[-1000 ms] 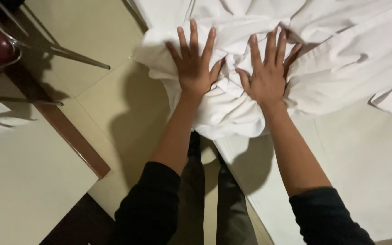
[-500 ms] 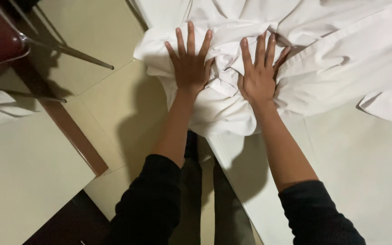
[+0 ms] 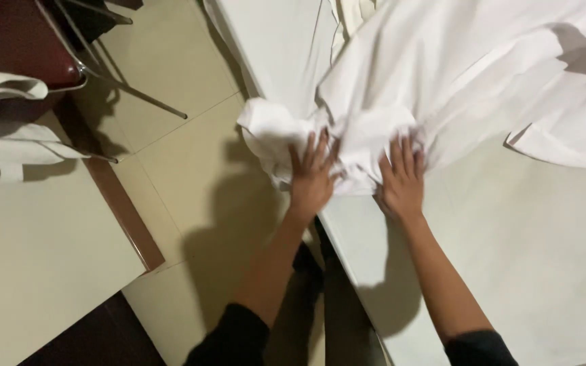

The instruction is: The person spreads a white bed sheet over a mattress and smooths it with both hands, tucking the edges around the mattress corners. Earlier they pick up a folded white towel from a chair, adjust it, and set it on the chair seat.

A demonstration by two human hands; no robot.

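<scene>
A large white cloth (image 3: 442,74) is seen spread in loose folds across the upper part of a pale tabletop (image 3: 530,257), with one bunched end gathered at the near left edge of that tabletop. Part of the bunch hangs slightly over the edge, above the tiled floor (image 3: 171,176).

The left hand (image 3: 312,177) is laid on the bunched end, fingers spread and pointing away from the body, the palm pressed flat against the fabric. The right hand (image 3: 401,181) is placed just beside it, likewise flat and open with fingers spread, its fingertips on the crumpled cloth and its heel close to the bare tabletop. Neither hand is closed around the cloth; both are pressed on it from above. The two hands are kept a little apart, with a ridge of fabric raised between them. Both forearms are bare, and dark sleeves are visible at the bottom of the view.

The fingers are somewhat blurred, so the exact contact of each fingertip cannot be told.

To the left, a second pale tabletop (image 3: 35,257) with a brown edge is seen, well apart from the hands. Folded white fabric (image 3: 1,129) is lying at its far end, beside a dark red chair (image 3: 15,41) with thin metal legs.
</scene>
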